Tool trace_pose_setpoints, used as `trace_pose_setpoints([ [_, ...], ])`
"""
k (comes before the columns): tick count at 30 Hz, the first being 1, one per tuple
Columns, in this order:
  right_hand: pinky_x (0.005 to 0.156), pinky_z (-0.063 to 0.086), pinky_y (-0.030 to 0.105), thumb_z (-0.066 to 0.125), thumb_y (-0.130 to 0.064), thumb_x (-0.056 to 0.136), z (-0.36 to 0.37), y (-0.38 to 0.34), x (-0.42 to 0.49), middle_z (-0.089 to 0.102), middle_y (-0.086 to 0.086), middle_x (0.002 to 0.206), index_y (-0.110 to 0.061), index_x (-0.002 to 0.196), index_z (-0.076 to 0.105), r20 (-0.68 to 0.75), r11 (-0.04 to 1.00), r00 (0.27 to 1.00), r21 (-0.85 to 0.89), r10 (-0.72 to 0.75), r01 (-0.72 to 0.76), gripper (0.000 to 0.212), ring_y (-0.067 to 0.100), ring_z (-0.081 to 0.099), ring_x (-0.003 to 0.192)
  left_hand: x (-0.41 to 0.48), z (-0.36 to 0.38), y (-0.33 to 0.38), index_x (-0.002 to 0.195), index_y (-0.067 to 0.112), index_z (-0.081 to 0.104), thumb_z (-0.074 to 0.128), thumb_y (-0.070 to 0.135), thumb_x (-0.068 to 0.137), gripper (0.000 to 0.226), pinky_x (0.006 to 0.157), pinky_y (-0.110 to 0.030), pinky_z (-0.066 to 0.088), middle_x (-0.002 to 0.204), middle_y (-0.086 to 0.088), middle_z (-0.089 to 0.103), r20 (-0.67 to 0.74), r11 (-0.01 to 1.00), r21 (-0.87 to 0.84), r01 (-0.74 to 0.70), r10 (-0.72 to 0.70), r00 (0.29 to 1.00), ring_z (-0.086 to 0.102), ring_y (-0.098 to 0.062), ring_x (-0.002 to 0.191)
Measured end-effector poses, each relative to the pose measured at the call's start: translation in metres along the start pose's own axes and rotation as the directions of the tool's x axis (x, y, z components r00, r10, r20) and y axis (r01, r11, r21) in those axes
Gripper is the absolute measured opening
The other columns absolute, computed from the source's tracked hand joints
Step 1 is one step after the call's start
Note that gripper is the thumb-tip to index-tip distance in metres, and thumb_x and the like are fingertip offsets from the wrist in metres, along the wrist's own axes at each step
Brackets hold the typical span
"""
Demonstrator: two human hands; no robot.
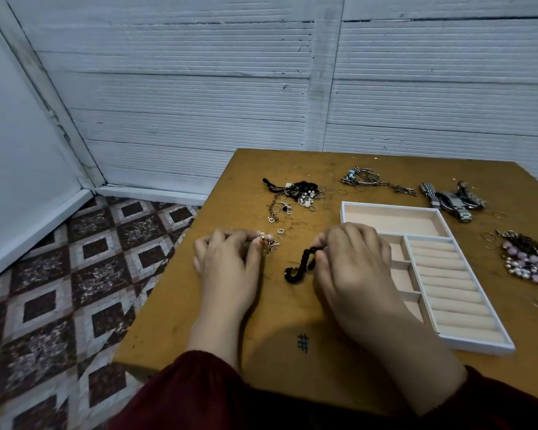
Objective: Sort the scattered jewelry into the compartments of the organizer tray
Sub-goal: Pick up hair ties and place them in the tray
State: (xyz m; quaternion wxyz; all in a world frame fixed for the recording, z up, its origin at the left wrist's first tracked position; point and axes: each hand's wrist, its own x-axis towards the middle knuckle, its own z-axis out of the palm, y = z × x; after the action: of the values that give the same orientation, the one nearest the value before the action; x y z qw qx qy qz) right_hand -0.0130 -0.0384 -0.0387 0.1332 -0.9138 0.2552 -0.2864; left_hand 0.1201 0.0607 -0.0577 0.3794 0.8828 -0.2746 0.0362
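On the wooden table (pixel 292 169) lies a white organizer tray (pixel 479 342) with pink lining, one large compartment, several small ones and a column of ring rolls. My left hand (pixel 227 268) pinches a small gold piece of jewelry (pixel 269 242) at its fingertips. My right hand (pixel 351 268) pinches one end of a black beaded strand (pixel 302 266), which trails down onto the table between my hands. This hand covers the tray's left edge.
A tangle of rings, pearls and thin chains (pixel 295 193) lies beyond my hands. Silver bracelets (pixel 364 180) and metal watches (pixel 452 200) lie behind the tray. Pink and black beaded pieces (pixel 525 259) sit at the right edge. Patterned floor (pixel 75 274) lies to the left.
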Motion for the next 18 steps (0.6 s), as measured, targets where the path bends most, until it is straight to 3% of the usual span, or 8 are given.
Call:
trace_pose_setpoints([
  [6,0.077,0.014,0.023,0.034,-0.033,0.091,-0.009,0.008,0.003,0.048,-0.013,0.097,-0.029,0.098,0.051,-0.033,0.996,0.996,0.031,0.085,-0.084,0.019,0.015,0.039,0.102,0.0,0.0,0.002,0.111,0.028,0.067,0.051,0.037,0.095,0.024,0.08,-0.022,0.016,0.097,0.012,0.048,-0.06,0.994,-0.084,-0.067,0.062,0.996,0.028,-0.011,0.102],
  [10,0.078,0.013,0.022,0.045,-0.025,0.096,-0.011,0.009,0.002,0.045,-0.015,0.098,-0.027,0.103,0.054,-0.016,0.992,0.993,0.049,0.121,-0.12,0.011,0.013,0.037,0.104,0.002,0.0,0.004,0.104,0.028,0.067,0.051,0.034,0.094,0.019,0.086,-0.032,0.03,0.096,0.01,0.055,-0.086,0.969,-0.238,-0.068,0.049,0.995,0.037,-0.015,0.103],
  [13,0.078,0.015,0.022,0.044,-0.027,0.096,-0.012,0.01,0.002,0.045,-0.015,0.099,-0.027,0.104,0.054,-0.015,0.99,0.992,0.063,0.123,-0.122,0.013,0.011,0.035,0.103,0.005,-0.003,0.006,0.1,0.029,0.067,0.053,0.033,0.093,0.016,0.083,-0.035,0.039,0.093,0.009,0.058,-0.121,0.934,-0.349,-0.083,0.043,0.992,0.05,-0.022,0.103],
  [18,0.085,0.024,0.028,0.044,-0.025,0.095,-0.016,0.01,0.002,0.043,-0.016,0.098,-0.026,0.104,0.054,-0.044,0.98,0.99,0.152,0.135,-0.127,0.013,0.009,0.035,0.102,0.006,-0.006,0.01,0.102,0.031,0.066,0.053,0.036,0.094,0.016,0.09,-0.048,0.047,0.099,0.006,0.063,-0.156,0.884,-0.455,-0.105,0.036,0.987,0.055,-0.024,0.105],
])
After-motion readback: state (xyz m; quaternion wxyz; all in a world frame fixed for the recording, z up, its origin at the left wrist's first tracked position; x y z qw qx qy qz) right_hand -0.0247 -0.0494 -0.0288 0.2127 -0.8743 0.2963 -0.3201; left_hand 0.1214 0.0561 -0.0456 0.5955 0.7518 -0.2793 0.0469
